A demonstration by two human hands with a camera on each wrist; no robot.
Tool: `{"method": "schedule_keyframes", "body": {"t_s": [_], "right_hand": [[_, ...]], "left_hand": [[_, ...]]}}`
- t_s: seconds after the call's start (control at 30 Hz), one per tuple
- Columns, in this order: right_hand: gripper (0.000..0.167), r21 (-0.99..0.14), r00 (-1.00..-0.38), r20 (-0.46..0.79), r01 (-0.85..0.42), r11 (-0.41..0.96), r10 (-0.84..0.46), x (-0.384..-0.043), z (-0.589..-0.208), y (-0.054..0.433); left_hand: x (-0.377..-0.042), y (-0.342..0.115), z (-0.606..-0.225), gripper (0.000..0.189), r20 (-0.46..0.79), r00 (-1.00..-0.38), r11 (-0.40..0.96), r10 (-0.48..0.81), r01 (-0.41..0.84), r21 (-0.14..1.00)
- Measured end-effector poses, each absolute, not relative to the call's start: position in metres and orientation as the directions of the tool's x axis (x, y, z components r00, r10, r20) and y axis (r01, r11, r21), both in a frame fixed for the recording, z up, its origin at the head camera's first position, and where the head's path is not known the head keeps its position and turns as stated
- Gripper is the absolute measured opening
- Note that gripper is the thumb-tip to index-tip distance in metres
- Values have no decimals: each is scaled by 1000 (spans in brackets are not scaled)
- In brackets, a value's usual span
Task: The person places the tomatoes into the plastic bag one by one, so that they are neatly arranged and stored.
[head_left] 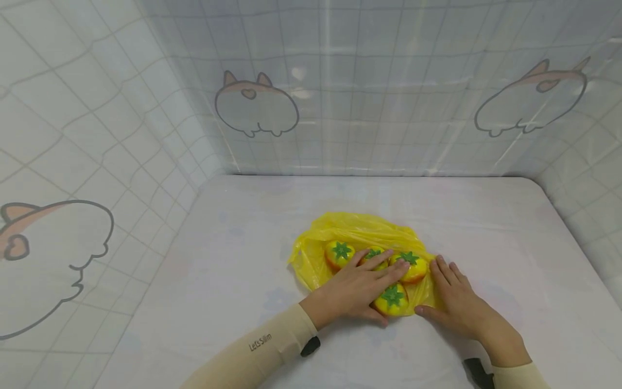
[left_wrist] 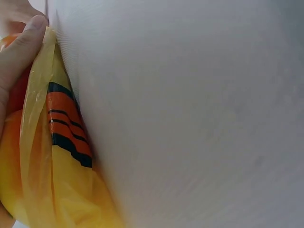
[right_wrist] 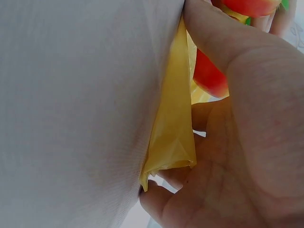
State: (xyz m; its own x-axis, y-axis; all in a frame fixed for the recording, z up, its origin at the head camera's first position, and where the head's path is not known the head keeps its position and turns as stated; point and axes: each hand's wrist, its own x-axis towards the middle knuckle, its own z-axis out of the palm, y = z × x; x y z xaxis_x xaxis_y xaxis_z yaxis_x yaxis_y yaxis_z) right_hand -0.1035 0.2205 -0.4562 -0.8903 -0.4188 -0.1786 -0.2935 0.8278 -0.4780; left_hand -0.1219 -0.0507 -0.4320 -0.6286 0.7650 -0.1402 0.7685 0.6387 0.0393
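A thin yellow plastic bag (head_left: 357, 224) lies spread on the table. On it sit several fruit-like pieces (head_left: 392, 307), yellow to orange-red and topped with green star-shaped leaves. My left hand (head_left: 353, 289) rests over them with its fingers spread, partly covering the middle piece. In the left wrist view, an orange and black striped print (left_wrist: 69, 126) shows on the bag. At the bag's right edge, my right hand (head_left: 459, 302) lies with extended fingers, its thumb near the closest fruit. The right wrist view shows a fold of yellow film (right_wrist: 173, 123) beside the right palm.
The pale table (head_left: 233, 243) extends around the bag on all sides. A grid-patterned curtain (head_left: 364, 119) with cartoon animal outlines stands behind the table's far edge, and similar sheets hang at left and right.
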Motion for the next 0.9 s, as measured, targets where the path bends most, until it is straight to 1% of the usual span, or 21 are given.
{"method": "schedule_keyframes", "body": {"t_s": [0.17, 0.27, 0.5, 0.8, 0.9], "right_hand": [[114, -474, -890, -170, -302, 827, -423, -104, -457, 221], [114, -477, -890, -171, -302, 825, -424, -103, -456, 221], [113, -474, -888, -170, -307, 825, -428, -104, -456, 221], [116, -469, -889, -185, -294, 833, -418, -104, -457, 220], [117, -468, -890, -191, -288, 836, -414, -105, -457, 220]], "left_hand": [[-120, -49, -433, 122, -152, -637, 641, 756, 767, -28], [-120, -49, -433, 122, -151, -635, 636, 758, 770, -46], [-119, -52, -432, 126, -150, -621, 628, 769, 778, 1], [-120, -62, -422, 128, -107, -642, 650, 760, 755, 85], [-121, -68, -419, 126, -92, -654, 660, 751, 744, 105]]}}
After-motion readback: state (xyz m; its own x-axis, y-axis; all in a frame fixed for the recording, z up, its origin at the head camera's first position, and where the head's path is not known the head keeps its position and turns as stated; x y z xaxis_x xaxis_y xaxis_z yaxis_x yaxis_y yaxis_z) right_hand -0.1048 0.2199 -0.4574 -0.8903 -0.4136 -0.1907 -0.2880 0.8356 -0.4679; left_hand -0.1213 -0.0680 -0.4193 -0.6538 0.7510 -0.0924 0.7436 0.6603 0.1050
